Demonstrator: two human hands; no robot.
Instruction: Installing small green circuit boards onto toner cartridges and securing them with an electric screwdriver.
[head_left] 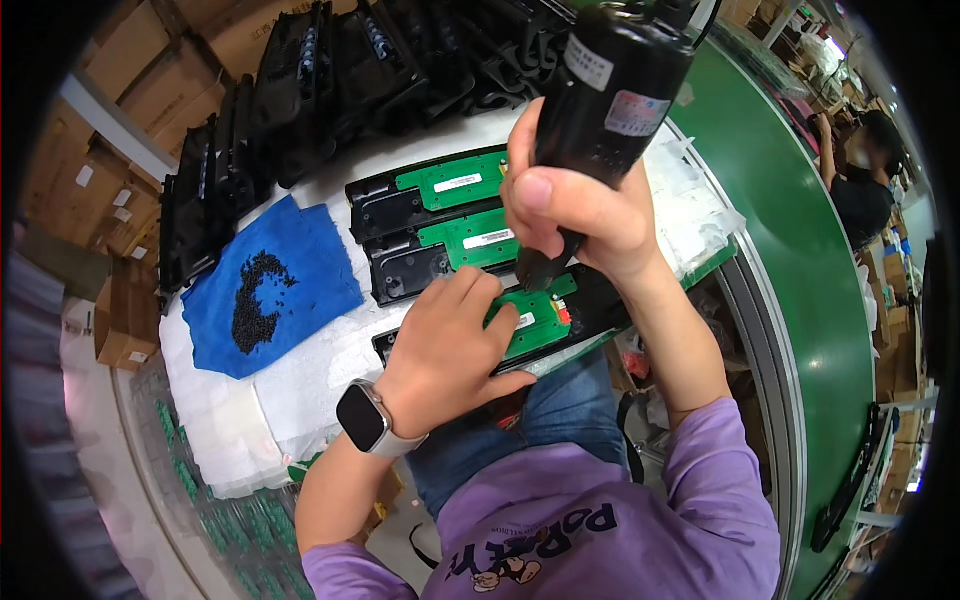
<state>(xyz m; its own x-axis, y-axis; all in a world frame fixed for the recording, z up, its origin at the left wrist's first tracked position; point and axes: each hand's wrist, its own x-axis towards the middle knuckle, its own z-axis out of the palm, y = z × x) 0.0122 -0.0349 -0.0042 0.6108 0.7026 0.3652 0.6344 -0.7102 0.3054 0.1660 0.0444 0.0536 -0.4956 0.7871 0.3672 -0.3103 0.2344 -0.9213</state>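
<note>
My right hand (590, 210) is closed around a black electric screwdriver (610, 95), held upright with its nose pointing down. The nose meets the green circuit board (545, 312) in the nearest black plastic housing (600, 300). Over the left part of that same housing lies my left hand (445, 335), thumb stretched out apart from the bent fingers. It holds nothing that I can see, and its fingertips touch the board near the screwdriver's nose. The exact contact point is hidden. Two similar black housings (400, 275) with green boards lie just beyond.
Small black screws (262, 300) are heaped on a blue cloth (325, 255) at the left. Black plastic parts (370, 70) crowd the table's far side. White sheeting (310, 385) covers the table. A green conveyor belt (780, 250) runs along the right; another person (865, 180) sits beyond it.
</note>
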